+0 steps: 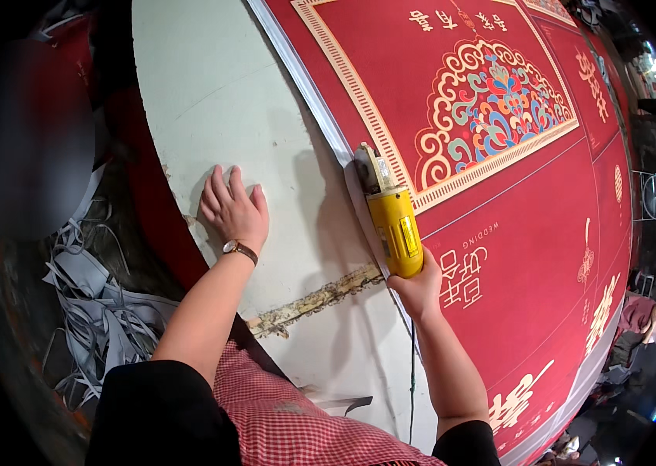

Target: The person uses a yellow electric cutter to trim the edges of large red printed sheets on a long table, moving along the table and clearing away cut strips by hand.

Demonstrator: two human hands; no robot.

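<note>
My right hand [419, 286] is wrapped round the rear of a yellow handheld electric cutter [396, 225]. The cutter's metal head [374, 169] sits at the white edge [320, 109] of a stack of red printed sheets [460, 210]. A dark cord [412, 373] runs from the tool down toward me. Left of it, my left hand [236, 210] lies flat on the pale tabletop [227, 93] near its left edge, fingers stretched out and holding nothing. A watch [240, 250] with a brown strap is on my left wrist.
A worn, rough seam [316, 299] crosses the tabletop. Many off-white cut strips [114, 311] lie heaped below the table's left side. The red sheets reach far to the right, with gold and multicoloured patterns. A person in a reddish top [638, 320] is at the far right.
</note>
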